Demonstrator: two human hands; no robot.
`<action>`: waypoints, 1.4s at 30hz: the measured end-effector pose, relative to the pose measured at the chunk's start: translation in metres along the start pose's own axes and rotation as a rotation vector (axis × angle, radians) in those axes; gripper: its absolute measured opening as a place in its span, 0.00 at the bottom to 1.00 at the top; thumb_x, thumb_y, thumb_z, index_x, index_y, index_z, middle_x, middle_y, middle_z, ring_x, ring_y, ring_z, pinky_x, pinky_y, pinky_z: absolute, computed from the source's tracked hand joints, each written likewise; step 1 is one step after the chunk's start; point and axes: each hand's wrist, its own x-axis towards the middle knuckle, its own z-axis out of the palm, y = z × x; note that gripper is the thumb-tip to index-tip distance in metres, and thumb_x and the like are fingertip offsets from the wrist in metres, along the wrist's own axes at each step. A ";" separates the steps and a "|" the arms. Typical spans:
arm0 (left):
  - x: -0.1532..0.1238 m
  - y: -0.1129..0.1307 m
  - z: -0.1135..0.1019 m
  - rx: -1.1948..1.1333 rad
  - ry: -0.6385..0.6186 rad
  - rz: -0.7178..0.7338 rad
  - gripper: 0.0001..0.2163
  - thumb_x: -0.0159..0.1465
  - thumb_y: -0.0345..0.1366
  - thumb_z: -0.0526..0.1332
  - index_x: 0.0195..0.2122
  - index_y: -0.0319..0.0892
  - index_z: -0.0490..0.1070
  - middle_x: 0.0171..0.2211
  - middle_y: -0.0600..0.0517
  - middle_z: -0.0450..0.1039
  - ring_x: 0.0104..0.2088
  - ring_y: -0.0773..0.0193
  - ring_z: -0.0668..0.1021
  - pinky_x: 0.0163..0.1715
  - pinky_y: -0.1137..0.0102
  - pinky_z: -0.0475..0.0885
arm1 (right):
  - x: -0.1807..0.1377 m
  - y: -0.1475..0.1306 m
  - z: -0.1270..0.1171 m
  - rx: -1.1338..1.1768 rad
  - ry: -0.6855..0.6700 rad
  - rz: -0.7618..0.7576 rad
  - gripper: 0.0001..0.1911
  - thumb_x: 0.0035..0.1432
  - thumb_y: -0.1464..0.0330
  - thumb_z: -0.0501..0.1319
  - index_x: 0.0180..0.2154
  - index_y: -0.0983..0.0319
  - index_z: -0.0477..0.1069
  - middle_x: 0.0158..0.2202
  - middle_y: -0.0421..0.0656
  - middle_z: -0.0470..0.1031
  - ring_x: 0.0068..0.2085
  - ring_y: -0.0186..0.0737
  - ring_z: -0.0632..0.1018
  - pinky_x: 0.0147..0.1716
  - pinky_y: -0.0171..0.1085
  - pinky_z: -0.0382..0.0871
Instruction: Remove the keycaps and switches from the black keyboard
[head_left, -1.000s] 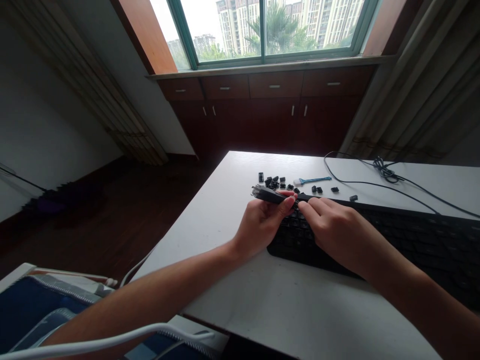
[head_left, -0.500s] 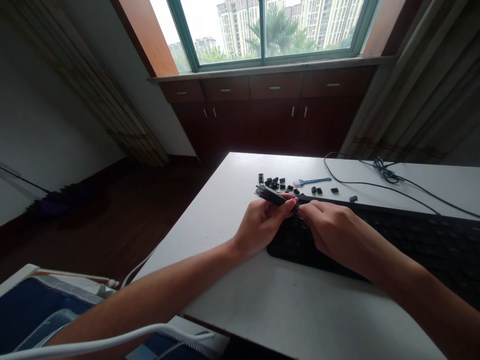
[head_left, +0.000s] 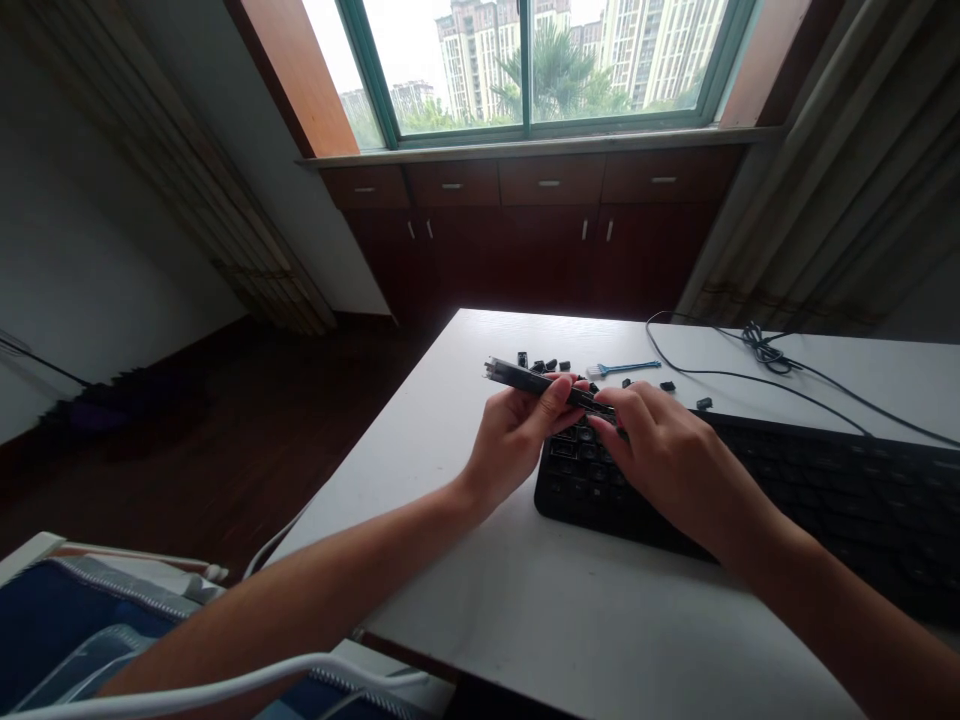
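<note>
A slim black bar-shaped tool (head_left: 517,377) with a pale, pronged far end is in my left hand (head_left: 521,430). The thumb and fingers are closed round its middle. My right hand (head_left: 660,440) has its thumb and index finger at the tool's near end; they partly hide what they pinch there. Both hands are above the left end of a black keyboard (head_left: 592,480), where several keycaps are off and the key sockets show. Loose black keycaps (head_left: 551,365) lie beyond my hands.
A small blue brush (head_left: 628,367) with pale bristles lies behind the keyboard. A bundled black cable (head_left: 765,350) crosses the back right of the white table (head_left: 450,560). A white tube (head_left: 247,680) and blue fabric (head_left: 67,610) are at the lower left.
The tool has turned flatter, and its far end has shifted left. My left fingers have moved along it. My right thumb and index finger have opened a little at its near end.
</note>
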 end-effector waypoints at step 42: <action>-0.003 -0.011 -0.005 0.159 0.013 0.020 0.19 0.61 0.46 0.70 0.45 0.35 0.78 0.42 0.43 0.82 0.48 0.49 0.82 0.49 0.58 0.81 | 0.001 0.000 -0.016 -0.144 -0.364 -0.105 0.21 0.53 0.87 0.52 0.46 0.68 0.72 0.30 0.44 0.73 0.26 0.39 0.77 0.23 0.36 0.62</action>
